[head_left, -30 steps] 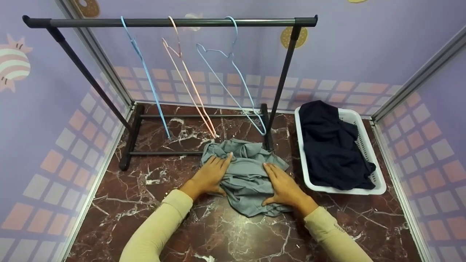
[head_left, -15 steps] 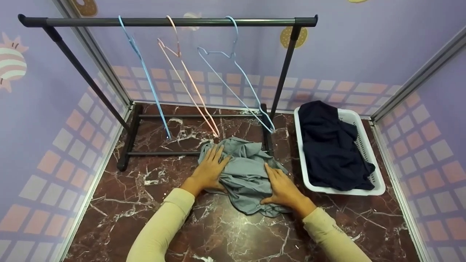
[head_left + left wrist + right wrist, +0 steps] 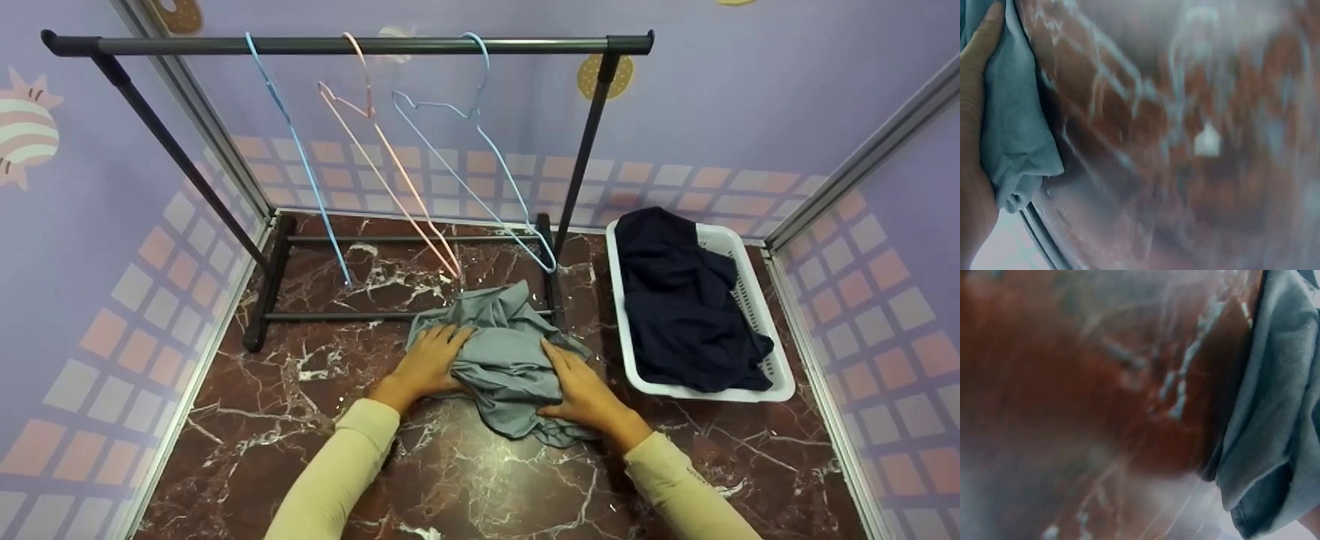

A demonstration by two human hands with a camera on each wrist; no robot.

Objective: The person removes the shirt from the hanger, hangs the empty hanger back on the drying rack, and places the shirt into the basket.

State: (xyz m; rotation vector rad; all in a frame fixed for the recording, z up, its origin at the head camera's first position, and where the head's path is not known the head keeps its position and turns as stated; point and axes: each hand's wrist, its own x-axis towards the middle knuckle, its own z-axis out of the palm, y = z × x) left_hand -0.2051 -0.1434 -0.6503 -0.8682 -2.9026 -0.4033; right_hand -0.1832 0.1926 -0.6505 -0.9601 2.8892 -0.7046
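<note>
A crumpled grey garment (image 3: 506, 360) lies in a bunch on the floor, partly over the rack's front foot bar. On its left side my left hand (image 3: 427, 361) grips the folds, the thumb partly hidden by cloth in the head view. My right hand (image 3: 589, 394) holds the opposite side, fingers on top and thumb nearer me. From the left wrist, a hanging edge of the grey garment (image 3: 1019, 124) shows beside the hand. Loose folds of the same grey garment (image 3: 1275, 416) fill the right wrist view's right side. Which kind of garment it is, I cannot tell.
Behind stands a black clothes rack (image 3: 360, 46) carrying a blue hanger (image 3: 300, 150), a pink hanger (image 3: 397, 169) and a light blue hanger (image 3: 499, 142). At the right a white basket (image 3: 637, 379) holds dark navy clothing (image 3: 675, 300). Purple walls (image 3: 712, 112) surround the marble floor (image 3: 480, 495).
My left hand reached forward over the grey garment, then drew back, bunching the cloth a little higher. The right hand has barely moved. The pink and light blue hangers sway.
</note>
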